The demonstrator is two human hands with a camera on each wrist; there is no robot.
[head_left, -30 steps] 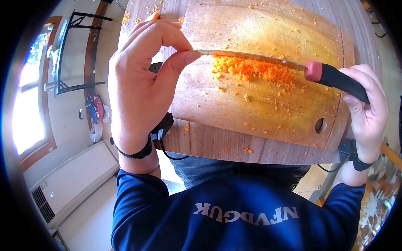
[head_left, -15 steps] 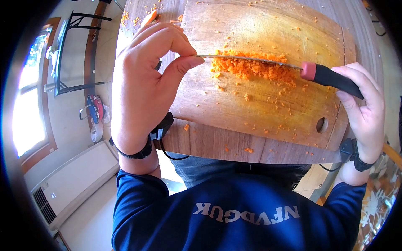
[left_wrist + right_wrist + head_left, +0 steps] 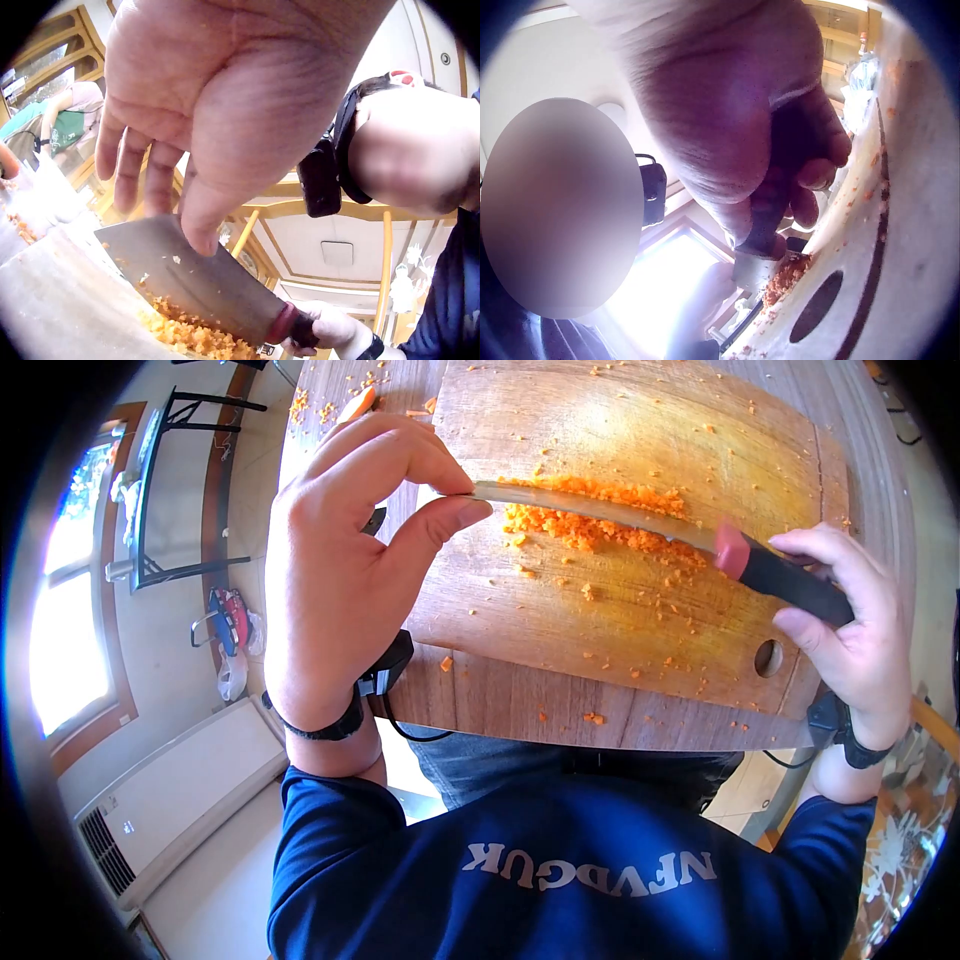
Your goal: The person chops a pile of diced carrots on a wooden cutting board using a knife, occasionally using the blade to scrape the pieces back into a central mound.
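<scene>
- head: the left hand pinches the knife at its tip, while the right hand's fingers curl round its handle; the blade crosses above orange crumbs on the wooden board.
- left wrist: thumb against the blade near its tip, other fingers loosely extended; crumbs lie along its lower edge.
- right wrist: fingers wrap the dark handle.

Missing the far edge of the cutting board in the head view; hiding some orange crumbs behind the knife blade.
</scene>
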